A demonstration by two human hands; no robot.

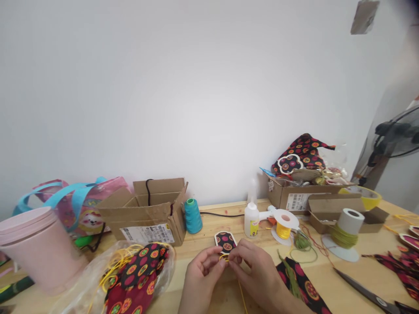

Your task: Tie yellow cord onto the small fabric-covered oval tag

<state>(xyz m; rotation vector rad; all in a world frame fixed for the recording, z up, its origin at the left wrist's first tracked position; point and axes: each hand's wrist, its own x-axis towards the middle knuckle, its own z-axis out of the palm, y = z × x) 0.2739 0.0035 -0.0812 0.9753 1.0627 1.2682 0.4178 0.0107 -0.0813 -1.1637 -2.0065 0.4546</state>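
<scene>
Both hands meet low in the middle of the head view, fingers pinched together. Between them runs a yellow cord (241, 293), looped near the fingertips, with its tail hanging down toward the table edge. My left hand (205, 272) is closed on the cord from the left. From the right, my right hand (252, 268) pinches the same cord. Just beyond the fingertips is a small patterned fabric piece with a pale border (225, 241), dark with round motifs; its lower end is hidden by the fingers. Whether the fingers also grip this piece I cannot tell.
A glue bottle (252, 220), a teal thread cone (193, 216) and a yellow cord spool (283, 230) stand behind the hands. Scissors (366, 292) lie right. Cardboard boxes (144, 213), a pink bin (39, 248) and a bag of patterned fabric (140, 270) are left.
</scene>
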